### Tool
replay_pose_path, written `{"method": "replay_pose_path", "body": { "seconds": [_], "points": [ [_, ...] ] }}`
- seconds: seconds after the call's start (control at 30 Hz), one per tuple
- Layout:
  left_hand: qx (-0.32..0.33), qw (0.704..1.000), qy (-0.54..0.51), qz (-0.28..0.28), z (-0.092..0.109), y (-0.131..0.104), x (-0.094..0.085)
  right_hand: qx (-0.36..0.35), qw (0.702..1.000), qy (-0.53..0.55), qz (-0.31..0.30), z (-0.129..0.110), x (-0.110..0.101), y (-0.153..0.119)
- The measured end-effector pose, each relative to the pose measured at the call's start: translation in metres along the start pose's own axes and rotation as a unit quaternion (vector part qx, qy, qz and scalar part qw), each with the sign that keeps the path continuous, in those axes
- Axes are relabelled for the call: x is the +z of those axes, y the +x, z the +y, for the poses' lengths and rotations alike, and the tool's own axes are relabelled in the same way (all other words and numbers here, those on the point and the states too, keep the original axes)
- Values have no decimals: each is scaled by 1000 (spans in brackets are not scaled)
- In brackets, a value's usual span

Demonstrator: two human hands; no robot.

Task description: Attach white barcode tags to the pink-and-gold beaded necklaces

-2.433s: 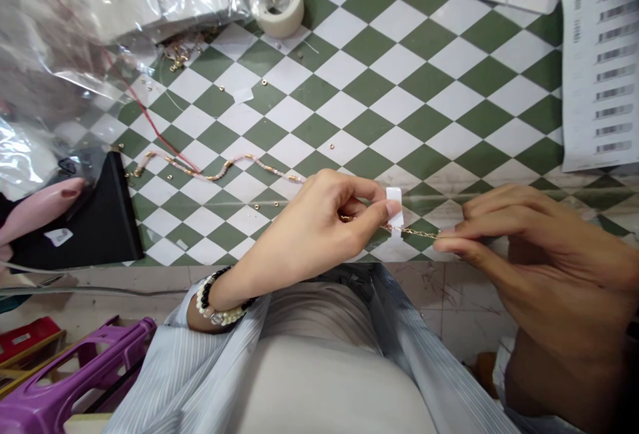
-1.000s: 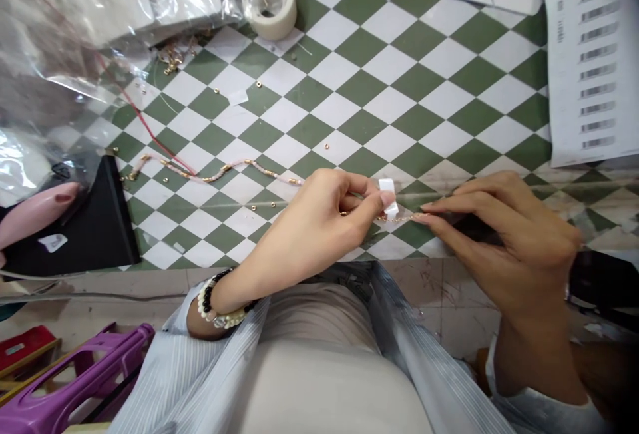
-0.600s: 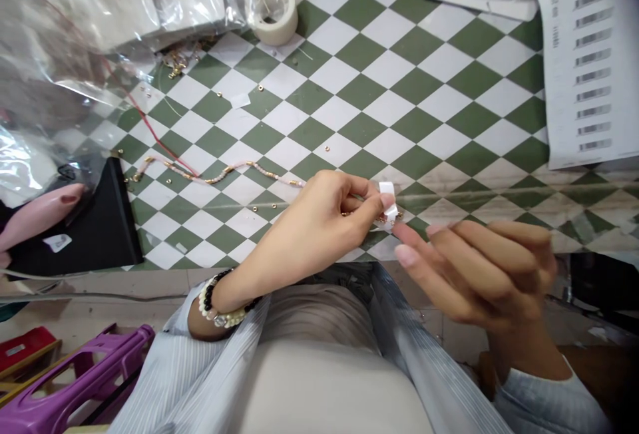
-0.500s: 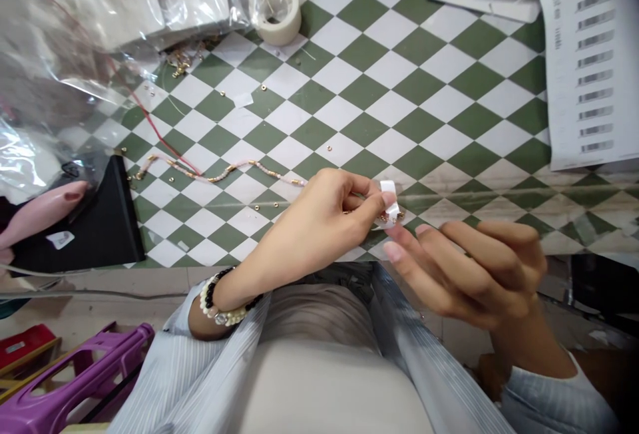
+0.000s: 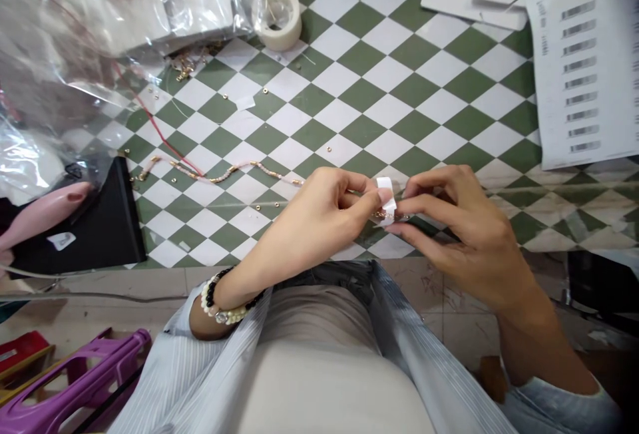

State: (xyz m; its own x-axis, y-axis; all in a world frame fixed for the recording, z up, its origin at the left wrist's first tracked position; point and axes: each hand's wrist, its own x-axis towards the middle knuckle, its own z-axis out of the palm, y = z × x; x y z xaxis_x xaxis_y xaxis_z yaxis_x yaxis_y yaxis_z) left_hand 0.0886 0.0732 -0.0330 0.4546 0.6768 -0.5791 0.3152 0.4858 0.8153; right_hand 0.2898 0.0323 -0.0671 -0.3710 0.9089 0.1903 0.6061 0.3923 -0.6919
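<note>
My left hand (image 5: 319, 214) is closed in a pinch on a small folded white paper strip (image 5: 385, 188) near the table's front edge. A fine gold chain (image 5: 382, 215) shows across the strip's lower part. From the left, a pink and gold beaded strand (image 5: 232, 170) runs along the table up to my left hand, where it passes out of sight. My right hand (image 5: 464, 234) meets the strip from the right, its thumb and fingertips closing around the chain's end. Something clear and thin shows around the strip, too small to make out.
Loose gold beads (image 5: 328, 149) dot the checkered tabletop (image 5: 384, 114). A tape roll (image 5: 294, 24) and clear plastic bags (image 5: 124, 14) stand at the back left. Barcode sheets (image 5: 549, 101) lie right. A pink tool (image 5: 54, 211) rests on a black tray (image 5: 120, 221). A purple stool (image 5: 84, 374) stands below.
My right hand has moved up and left, from below and apart to the strip, and its fingers have closed in. My left hand keeps its pinch almost in place.
</note>
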Motion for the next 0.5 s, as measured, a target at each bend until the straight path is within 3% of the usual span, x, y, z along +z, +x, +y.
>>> {"method": "replay_pose_path", "body": {
  "seconds": [0.17, 0.5],
  "points": [
    [8, 1000, -7, 20, -2, 0, 1, 5, 999, 37, 4, 3, -4, -1],
    [21, 1000, -9, 18, -1, -2, -3, 7, 996, 81, -48, 0, -3, 11]
  ]
}}
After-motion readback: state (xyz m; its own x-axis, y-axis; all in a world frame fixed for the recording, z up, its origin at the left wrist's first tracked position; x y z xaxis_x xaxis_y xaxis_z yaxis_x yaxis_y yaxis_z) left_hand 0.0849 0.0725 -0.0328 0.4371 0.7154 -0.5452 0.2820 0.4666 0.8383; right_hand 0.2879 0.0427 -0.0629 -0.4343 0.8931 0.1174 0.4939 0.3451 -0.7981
